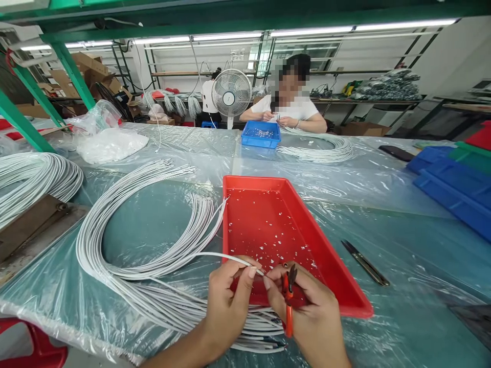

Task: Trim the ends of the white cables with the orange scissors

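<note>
My left hand [228, 301] pinches the end of a white cable [220, 256] between thumb and fingers, just over the near edge of a red tray [330, 266]. My right hand [312, 312] is closed round small orange-handled cutters [289, 301], its fingertips touching the same cable end. The cable leads back left into a big coil of white cables [126, 255] lying on the plastic-covered table. White scraps are scattered in the tray.
Black tweezers [364, 263] lie right of the tray. Blue trays [456, 189] are stacked at the far right. Another cable coil [34, 179] lies at left. Across the table a person works at a blue tray [261, 134] with cables, beside a fan [231, 94].
</note>
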A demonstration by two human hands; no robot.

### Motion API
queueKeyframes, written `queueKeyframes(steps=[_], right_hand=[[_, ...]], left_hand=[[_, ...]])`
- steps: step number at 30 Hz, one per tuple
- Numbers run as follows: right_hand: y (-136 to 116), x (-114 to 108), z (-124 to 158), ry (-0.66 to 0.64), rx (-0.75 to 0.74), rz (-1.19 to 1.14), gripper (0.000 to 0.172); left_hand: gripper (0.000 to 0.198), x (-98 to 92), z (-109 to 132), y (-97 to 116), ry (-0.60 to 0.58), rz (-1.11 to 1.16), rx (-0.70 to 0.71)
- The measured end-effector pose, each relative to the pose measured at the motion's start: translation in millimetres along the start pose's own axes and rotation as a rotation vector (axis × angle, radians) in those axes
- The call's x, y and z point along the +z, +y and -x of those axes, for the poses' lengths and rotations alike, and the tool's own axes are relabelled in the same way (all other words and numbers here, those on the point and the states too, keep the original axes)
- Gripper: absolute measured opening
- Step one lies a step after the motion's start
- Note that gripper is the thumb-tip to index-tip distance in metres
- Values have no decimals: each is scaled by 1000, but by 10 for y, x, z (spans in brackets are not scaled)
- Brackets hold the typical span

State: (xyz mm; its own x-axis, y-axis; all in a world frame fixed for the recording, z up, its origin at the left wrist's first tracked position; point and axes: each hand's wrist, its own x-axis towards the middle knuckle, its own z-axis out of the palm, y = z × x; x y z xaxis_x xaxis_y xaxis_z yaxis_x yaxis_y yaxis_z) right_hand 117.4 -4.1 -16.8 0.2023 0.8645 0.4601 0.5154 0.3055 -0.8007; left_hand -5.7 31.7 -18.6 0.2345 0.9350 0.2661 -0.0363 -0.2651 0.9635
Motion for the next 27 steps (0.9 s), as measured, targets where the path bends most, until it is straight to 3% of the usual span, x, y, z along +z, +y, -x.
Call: queueKeyframes(steps=[27], right_hand=[[45, -17, 23, 105, -144, 168, 11]], left_hand=[[16, 6, 37, -7, 17, -91, 31]])
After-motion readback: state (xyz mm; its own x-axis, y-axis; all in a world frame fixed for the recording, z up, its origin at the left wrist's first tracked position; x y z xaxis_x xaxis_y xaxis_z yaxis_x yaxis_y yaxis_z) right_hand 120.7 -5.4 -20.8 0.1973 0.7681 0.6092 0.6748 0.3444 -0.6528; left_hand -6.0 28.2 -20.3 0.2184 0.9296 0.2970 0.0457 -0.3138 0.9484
